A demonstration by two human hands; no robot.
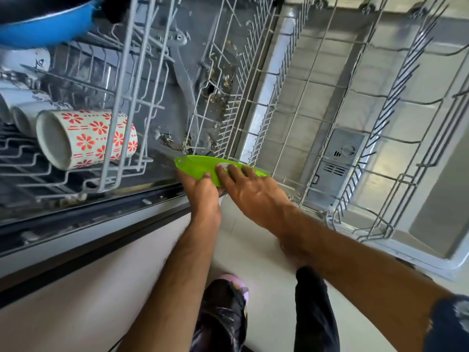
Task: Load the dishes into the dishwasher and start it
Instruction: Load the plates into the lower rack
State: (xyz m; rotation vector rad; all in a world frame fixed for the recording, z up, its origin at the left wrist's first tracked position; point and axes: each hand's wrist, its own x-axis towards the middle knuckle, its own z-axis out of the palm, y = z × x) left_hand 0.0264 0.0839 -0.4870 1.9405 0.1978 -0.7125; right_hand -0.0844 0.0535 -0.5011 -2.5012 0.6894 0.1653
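Note:
A lime green plate (pixel 198 165) is held on edge at the near end of the pulled-out lower rack (pixel 396 128). My left hand (pixel 201 190) grips its near rim with the thumb on the green face. My right hand (pixel 250 193) lies over the plate's right part, fingers spread across its top edge. The upper rack (pixel 121 102) on the left holds a mug with red flowers (pixel 86 139), white mugs (pixel 17 105) behind it and a blue pan (pixel 48 26) at the top left.
The lower rack sits on the open dishwasher door (pixel 431 199), whose detergent compartment (pixel 340 158) shows through the wires. Food scraps lie on the tub floor around the filter (pixel 215 87) and spray arm. The dishwasher's dark front frame (pixel 76 224) runs diagonally at left. My legs stand on pale floor below.

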